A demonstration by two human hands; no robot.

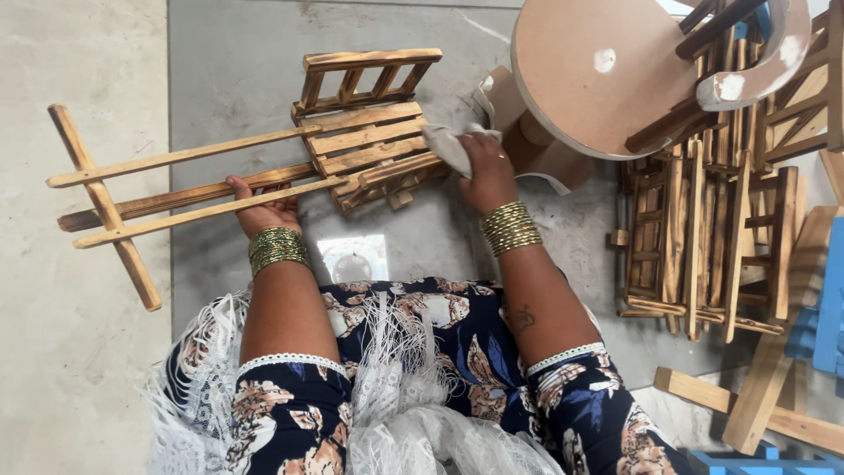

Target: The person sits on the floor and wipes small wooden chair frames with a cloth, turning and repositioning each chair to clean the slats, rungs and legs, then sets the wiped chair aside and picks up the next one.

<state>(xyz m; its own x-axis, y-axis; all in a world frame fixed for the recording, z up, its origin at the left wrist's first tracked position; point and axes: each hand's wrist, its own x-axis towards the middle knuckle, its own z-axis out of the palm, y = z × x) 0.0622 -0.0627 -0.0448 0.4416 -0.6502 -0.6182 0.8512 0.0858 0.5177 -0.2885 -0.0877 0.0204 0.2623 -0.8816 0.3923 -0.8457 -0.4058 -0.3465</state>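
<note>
Under rack (264, 158) | left hand (264, 211) grip half-hidden, grasping slat | right hand (486, 171) clenching cloth (448, 145)

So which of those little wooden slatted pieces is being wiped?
The burnt-brown slatted wooden frame in the hands, cloth against it; the others sit untouched in the stacked pile at right.

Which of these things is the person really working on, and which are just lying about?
In hand: wooden cart, held by left hand; white cloth, pressed on it by right hand.

Lying about: round board, stacked wooden frames, blue pieces, loose slats.
</note>
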